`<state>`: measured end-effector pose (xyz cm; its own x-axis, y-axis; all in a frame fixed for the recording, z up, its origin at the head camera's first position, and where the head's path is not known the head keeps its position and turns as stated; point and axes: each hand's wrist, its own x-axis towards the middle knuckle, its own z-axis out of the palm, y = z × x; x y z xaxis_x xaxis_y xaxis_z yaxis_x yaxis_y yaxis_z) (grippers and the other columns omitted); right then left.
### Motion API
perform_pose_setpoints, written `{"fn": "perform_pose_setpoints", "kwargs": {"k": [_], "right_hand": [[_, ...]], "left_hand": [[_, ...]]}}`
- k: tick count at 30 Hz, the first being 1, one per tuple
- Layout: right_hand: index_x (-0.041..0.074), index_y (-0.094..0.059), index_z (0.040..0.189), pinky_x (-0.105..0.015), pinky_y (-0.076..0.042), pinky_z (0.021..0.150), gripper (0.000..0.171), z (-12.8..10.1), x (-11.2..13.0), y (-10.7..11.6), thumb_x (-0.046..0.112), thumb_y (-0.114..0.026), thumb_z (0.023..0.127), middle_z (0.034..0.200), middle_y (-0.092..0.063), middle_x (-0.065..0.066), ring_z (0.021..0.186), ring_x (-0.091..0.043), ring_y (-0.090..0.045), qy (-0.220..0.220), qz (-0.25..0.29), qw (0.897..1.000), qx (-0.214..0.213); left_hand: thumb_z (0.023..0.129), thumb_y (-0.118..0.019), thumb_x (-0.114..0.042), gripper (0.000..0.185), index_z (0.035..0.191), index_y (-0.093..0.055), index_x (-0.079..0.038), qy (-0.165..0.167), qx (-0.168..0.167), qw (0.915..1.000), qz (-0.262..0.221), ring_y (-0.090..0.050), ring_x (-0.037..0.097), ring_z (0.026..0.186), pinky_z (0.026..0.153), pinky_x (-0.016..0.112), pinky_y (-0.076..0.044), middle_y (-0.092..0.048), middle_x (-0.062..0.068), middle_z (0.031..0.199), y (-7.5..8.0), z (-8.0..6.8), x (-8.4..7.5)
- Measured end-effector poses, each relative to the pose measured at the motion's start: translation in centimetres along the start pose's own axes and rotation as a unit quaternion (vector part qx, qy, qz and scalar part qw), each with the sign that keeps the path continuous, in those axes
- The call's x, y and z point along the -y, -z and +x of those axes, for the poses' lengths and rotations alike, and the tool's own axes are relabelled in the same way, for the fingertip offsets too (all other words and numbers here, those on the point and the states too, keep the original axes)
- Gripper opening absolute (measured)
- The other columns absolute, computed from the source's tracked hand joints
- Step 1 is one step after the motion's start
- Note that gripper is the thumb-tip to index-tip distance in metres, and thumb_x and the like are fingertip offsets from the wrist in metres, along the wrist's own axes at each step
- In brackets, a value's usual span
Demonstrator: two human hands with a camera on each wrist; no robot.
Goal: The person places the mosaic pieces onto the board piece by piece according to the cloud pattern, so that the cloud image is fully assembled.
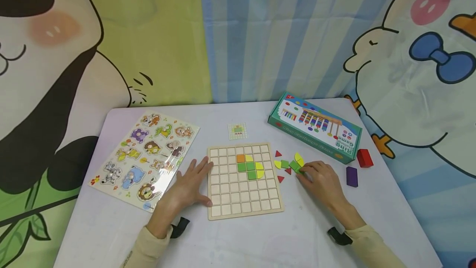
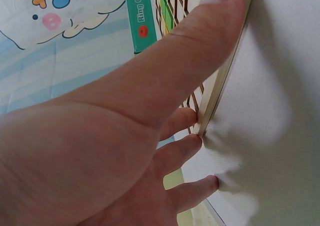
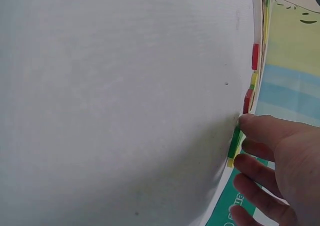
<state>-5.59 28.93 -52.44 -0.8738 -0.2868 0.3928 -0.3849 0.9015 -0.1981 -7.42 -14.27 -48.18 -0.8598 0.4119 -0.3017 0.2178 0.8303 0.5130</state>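
Note:
A wooden grid board [image 1: 245, 210] lies on the table, with green squares [image 1: 247, 166], an orange square [image 1: 241, 158] and yellow quarter-round tiles [image 1: 260, 173] in its cells. My left hand [image 1: 189, 187] rests against the board's left edge with fingers spread and thumb [image 2: 220, 15] on the rim. Right of the board, my right hand [image 1: 321, 179] pinches a green square tile [image 3: 234, 142] at the table with thumb and index finger. Around it lie red triangles [image 1: 278, 153], another green square [image 1: 284, 164] and yellow quarter-rounds [image 1: 298, 158].
A small pattern card [image 1: 237, 131] lies behind the board. At left is an animal puzzle sheet [image 1: 148, 156]. A green game box [image 1: 316, 127] stands back right, beside a red block [image 1: 365, 158] and a purple block [image 1: 351, 176].

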Motion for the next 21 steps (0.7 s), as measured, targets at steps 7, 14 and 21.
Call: {"fn": "perform_pose_setpoints", "kwargs": {"k": [7, 14, 21], "right_hand": [[0.006, -0.08, 0.097, -0.048, -0.059, 0.081, 0.03, -0.3, 0.02, -0.12, 0.02, -0.091, 0.073, 0.094, -0.078, -0.01, 0.092, -0.028, -0.07, -0.014, -0.001, 1.0, -0.003], [0.008, -0.08, 0.097, -0.047, -0.06, 0.082, 0.027, -0.36, 0.01, -0.21, 0.017, -0.09, 0.074, 0.095, -0.078, -0.008, 0.092, -0.026, -0.07, -0.02, 0.0, 1.0, 0.005], [0.008, -0.079, 0.095, -0.046, -0.06, 0.08, 0.026, 0.04, 0.07, 0.06, 0.017, -0.089, 0.073, 0.094, -0.077, -0.008, 0.091, -0.025, -0.069, -0.001, 0.015, 1.0, -0.013]], "left_hand": [[0.059, -0.094, -0.033, 0.12, 0.159, -0.032, -0.009, -0.003, 0.0, 1.0, -0.002, -0.011, 0.049, 0.154, 0.107, 0.087, -0.012, -0.017, 0.014, 0.17, -0.07, 0.17, 0.05], [0.06, -0.094, -0.031, 0.12, 0.159, -0.031, -0.008, -0.004, -0.001, 1.0, 0.001, -0.011, 0.049, 0.154, 0.106, 0.087, -0.012, -0.016, 0.014, 0.17, -0.11, 0.16, 0.16], [0.06, -0.095, -0.031, 0.12, 0.159, -0.031, -0.009, -0.006, -0.003, 1.0, -0.001, -0.01, 0.049, 0.154, 0.106, 0.087, -0.012, -0.016, 0.014, 0.17, -0.14, 0.23, 0.22]]}}
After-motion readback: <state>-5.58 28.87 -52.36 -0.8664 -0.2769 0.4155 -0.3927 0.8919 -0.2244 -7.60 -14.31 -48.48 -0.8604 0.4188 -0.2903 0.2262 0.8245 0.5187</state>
